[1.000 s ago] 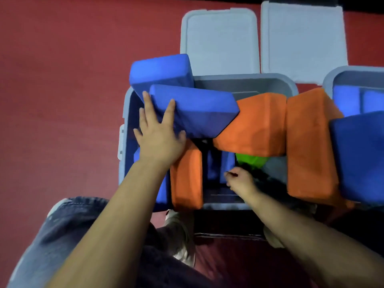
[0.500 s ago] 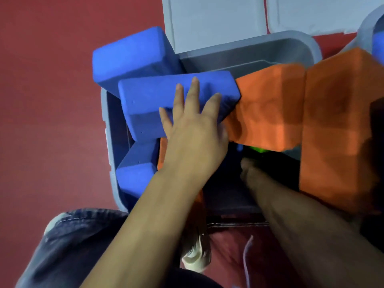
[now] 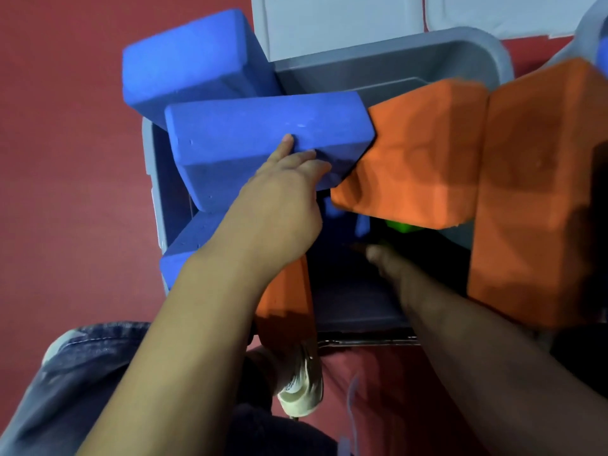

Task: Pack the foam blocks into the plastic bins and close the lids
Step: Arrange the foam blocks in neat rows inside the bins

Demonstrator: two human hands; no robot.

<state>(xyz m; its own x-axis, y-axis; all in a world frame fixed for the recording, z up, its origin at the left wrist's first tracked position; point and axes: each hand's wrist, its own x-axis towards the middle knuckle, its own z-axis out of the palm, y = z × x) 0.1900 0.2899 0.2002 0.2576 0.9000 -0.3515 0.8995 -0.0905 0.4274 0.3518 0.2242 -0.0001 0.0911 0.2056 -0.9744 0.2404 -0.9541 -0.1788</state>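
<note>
A grey plastic bin [image 3: 394, 44] stands open on the red floor in front of me. A long blue foam block [image 3: 263, 126] lies tilted across its left side, over another blue block [image 3: 187, 67] on the far left corner. My left hand [image 3: 279, 205] touches the long block's near face, fingers fairly straight, index tip on its top edge. Below it sit a lower blue block [image 3: 184, 251] and an upright orange block [image 3: 286, 291]. Two big orange blocks [image 3: 418, 153] [image 3: 533, 192] cover the right side. My right hand [image 3: 378, 255] reaches into the shadowed bin, blurred.
Two pale lids [image 3: 335, 18] [image 3: 510, 11] lie on the floor behind the bin. A second bin's rim [image 3: 592, 28] shows at the top right corner. Something green [image 3: 399, 227] peeks from under the orange block. My knee and a shoe [image 3: 299, 390] are close to the bin's near wall.
My left hand slid from flat on top of the long blue block to its near face. The view moved closer and lower. My right hand went deeper into the bin.
</note>
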